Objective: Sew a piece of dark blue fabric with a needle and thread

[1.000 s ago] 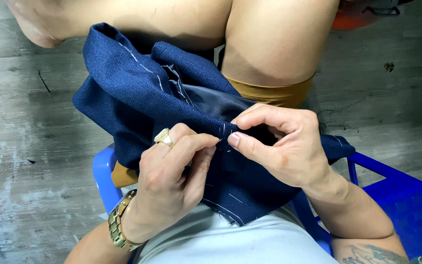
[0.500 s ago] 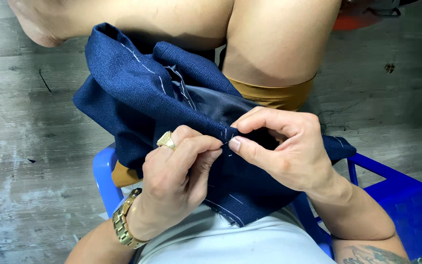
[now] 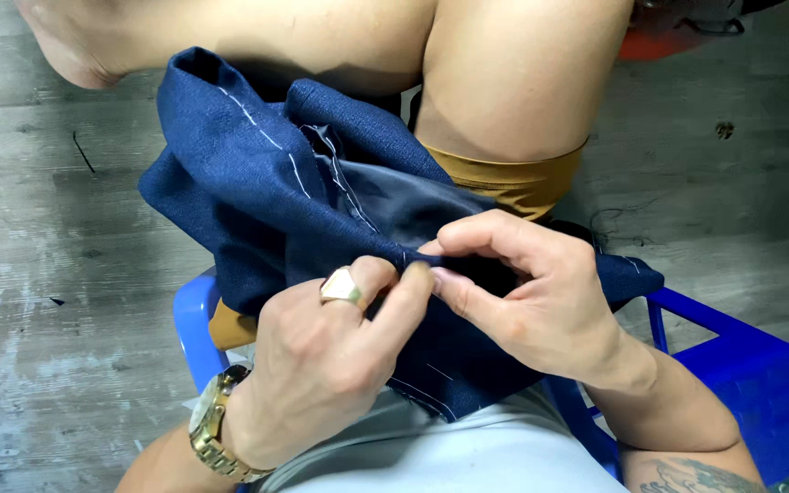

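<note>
In the head view, the navy cloth (image 3: pixel 257 201) is lying bunched over the person's lap, spilling toward the left and far side, with white basting stitches (image 3: pixel 257 128) running along a fold near its far-left corner. A darker lining (image 3: pixel 413 205) is showing inside the opened part.

The left hand (image 3: pixel 321 365) is coming up from the near side, its thumb and forefinger pressing together on a ridge of the cloth just left of centre; a gold ring (image 3: pixel 341 288) is sitting on one finger and a gold watch (image 3: pixel 216 429) on the wrist. The right hand (image 3: pixel 522 292) is reaching in from the right, its thumb and forefinger pinching the same ridge, fingertips almost touching those of the left hand. Whether anything small is being held between them cannot be told.

The pinched edge is running roughly left to right across the lap, so the two hands are meeting on it head-on, neither clearly nearer. The bulk of the cloth is lying to the left and far of the pinch point.

A blue plastic stool (image 3: pixel 732 365) is showing beneath the person, standing on a grey wooden floor (image 3: pixel 47 274).
</note>
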